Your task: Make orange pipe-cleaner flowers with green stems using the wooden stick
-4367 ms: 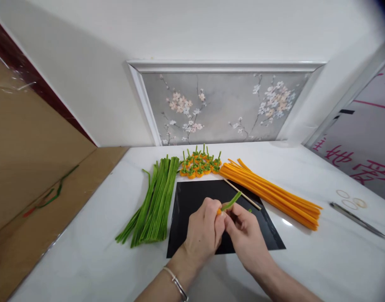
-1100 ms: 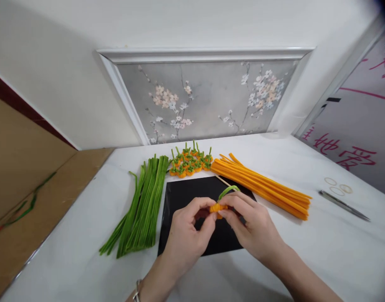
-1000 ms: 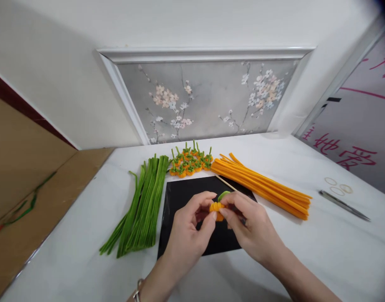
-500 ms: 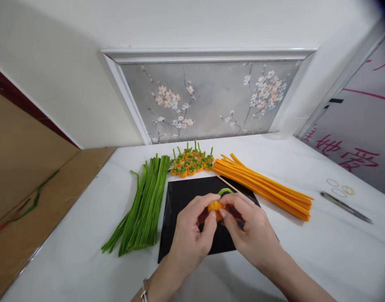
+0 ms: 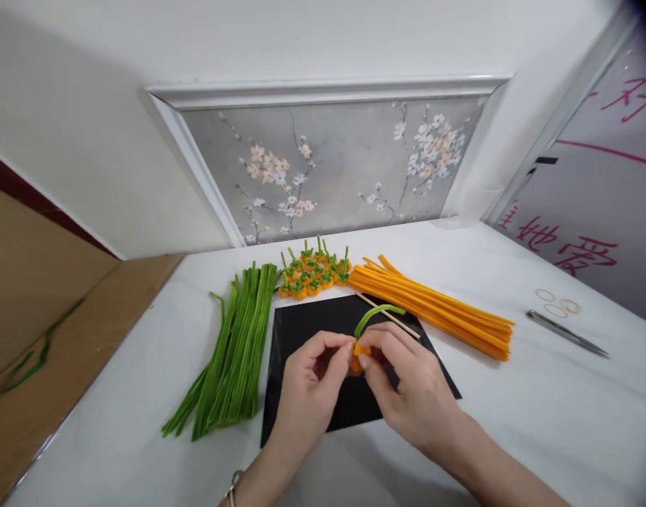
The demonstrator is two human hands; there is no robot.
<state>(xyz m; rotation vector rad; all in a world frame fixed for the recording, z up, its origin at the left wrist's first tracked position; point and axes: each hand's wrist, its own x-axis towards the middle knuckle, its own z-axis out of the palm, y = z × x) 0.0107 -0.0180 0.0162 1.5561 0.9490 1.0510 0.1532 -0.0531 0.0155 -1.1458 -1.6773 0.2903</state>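
Between my two hands is a small orange pipe-cleaner piece, with a green pipe-cleaner stem curving up and to the right from it. My left hand pinches its left side between thumb and index finger. From the right, my right hand pinches it the same way, and the fingers cover much of the piece. Both hands are over a black mat. Behind the mat stands a cluster of finished small orange pieces with green tops and stems.
A bundle of green pipe cleaners lies left of the mat, and a bundle of orange pipe cleaners lies at the right. A thin wooden stick crosses the mat's far edge. Clear rings and a pen-like metal tool lie far right.
The green stem now shows at greater length, arching to the right above my right hand. The orange piece has turned in my fingers. The whole view has shifted slightly.
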